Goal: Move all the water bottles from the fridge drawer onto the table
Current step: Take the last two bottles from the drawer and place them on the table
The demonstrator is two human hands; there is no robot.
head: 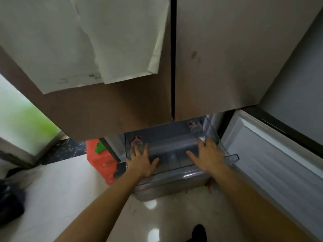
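Above the clear plastic drawer (174,183), left hand (142,161) and right hand (208,157) spread.

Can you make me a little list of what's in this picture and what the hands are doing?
drawer: fridge drawer, pulled out
bottles seen: left bottle and back bottle, red labels
left hand: fingers spread, at the left bottle
right hand: fingers spread, over the drawer's right side
held: nothing yet
on floor: orange box, left of drawer
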